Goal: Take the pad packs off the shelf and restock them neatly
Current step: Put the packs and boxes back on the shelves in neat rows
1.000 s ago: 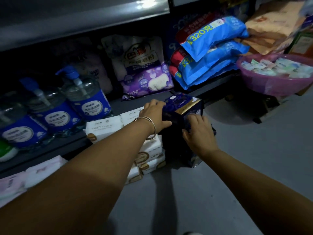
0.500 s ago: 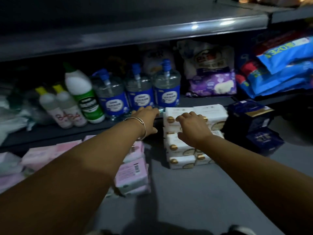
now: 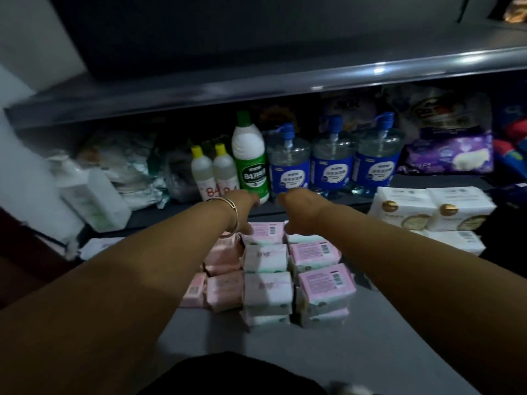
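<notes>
1. Both hands have shifted left since half a second ago, off the white packs [image 3: 430, 212] and over the pink pad packs [image 3: 293, 269].
2. Head view: the left hand [image 3: 242, 208], a bangle [image 3: 228, 220] on its wrist, reaches to the far end of the pink stacks; its fingers curl down behind the rearmost pack, so I cannot tell whether they grasp it.
3. Right hand [image 3: 299, 205] lies just beside the left, fingers likewise bent down past the back of the stacks; its grip cannot be told either.
4. Pink pad packs stand in close rows on the grey floor [image 3: 385, 352] before the low shelf [image 3: 171, 215], directly under and nearer than both hands.
5. White packs sit stacked to the right, apart from the hands.
6. On the shelf behind the hands stand a green bottle [image 3: 251, 158] and three blue pump jugs [image 3: 330, 163].
</notes>
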The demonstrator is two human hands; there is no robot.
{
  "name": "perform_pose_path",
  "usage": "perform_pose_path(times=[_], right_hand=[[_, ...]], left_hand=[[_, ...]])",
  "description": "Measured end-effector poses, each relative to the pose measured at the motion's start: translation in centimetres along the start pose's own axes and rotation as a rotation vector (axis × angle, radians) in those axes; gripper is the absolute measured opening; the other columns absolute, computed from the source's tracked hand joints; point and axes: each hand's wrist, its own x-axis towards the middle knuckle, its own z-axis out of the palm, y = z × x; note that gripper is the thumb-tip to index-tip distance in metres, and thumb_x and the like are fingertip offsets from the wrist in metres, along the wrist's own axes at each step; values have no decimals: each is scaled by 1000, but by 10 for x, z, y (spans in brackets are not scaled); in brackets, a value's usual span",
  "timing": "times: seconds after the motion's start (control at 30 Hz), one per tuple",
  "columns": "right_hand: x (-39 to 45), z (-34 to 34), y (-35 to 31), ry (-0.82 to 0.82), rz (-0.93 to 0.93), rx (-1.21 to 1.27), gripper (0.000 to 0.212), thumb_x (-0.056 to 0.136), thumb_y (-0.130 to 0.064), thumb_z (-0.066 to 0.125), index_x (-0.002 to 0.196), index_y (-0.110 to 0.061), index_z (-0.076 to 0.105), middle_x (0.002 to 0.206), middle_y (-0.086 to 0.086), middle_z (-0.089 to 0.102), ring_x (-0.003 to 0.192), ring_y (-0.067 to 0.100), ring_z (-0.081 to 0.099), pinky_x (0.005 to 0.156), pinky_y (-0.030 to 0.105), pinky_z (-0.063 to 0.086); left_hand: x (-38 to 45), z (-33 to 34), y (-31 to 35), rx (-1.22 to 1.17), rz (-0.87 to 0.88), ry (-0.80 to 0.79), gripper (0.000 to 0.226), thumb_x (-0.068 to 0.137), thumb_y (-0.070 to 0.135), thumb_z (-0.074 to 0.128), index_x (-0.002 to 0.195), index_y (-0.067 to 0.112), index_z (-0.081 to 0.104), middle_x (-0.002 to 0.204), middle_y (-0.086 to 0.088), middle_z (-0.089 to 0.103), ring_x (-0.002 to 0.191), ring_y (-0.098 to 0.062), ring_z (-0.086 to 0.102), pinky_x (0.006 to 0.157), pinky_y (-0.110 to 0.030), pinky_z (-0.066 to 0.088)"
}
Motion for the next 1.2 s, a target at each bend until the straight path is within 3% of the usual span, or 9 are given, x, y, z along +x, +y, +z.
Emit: perform_pose_path(times=[0.27, 0.53, 0.83, 1.03, 1.2], right_hand=[[24, 10, -45, -47, -19, 16, 48, 84, -22, 66, 127, -6, 52, 125, 14, 56, 113, 28, 56, 88, 33, 47], [92, 21, -122, -108, -119, -30, 56, 83, -27, 69, 131, -7, 47, 132, 16, 51, 120, 30, 51, 96, 34, 45], [145, 33, -211, -190, -239, -64, 55, 85, -27, 68, 131, -6, 46, 131, 14, 52, 119, 28, 51, 91, 33, 44], [166, 37, -226, -196, -295, -80, 48, 83, -27, 70, 122, -4, 54, 122, 14, 58, 111, 27, 57, 83, 31, 46], [188, 37, -235, -204, -336, -44, 55, 81, -27, 72, 127, -6, 50, 126, 14, 55, 115, 28, 54, 90, 33, 46]], left_hand=[[-19, 6, -54, -89, -19, -48, 69, 77, 25, 75, 136, 12, 41, 139, -10, 46, 123, -28, 48, 101, -33, 40], [-37, 37, -151, -153, -128, -88, 71, 76, 24, 76, 137, 14, 40, 138, -11, 45, 123, -28, 47, 101, -34, 40], [-62, 60, -228, -169, -209, -86, 67, 77, 20, 74, 136, 14, 41, 135, -12, 47, 120, -28, 49, 99, -35, 41], [-72, 65, -257, -167, -283, -89, 68, 73, 17, 78, 133, 11, 45, 130, -12, 53, 116, -28, 53, 98, -35, 43], [-79, 71, -278, -188, -348, -119, 69, 78, 15, 75, 138, 11, 40, 136, -11, 48, 122, -26, 49, 98, -30, 39]])
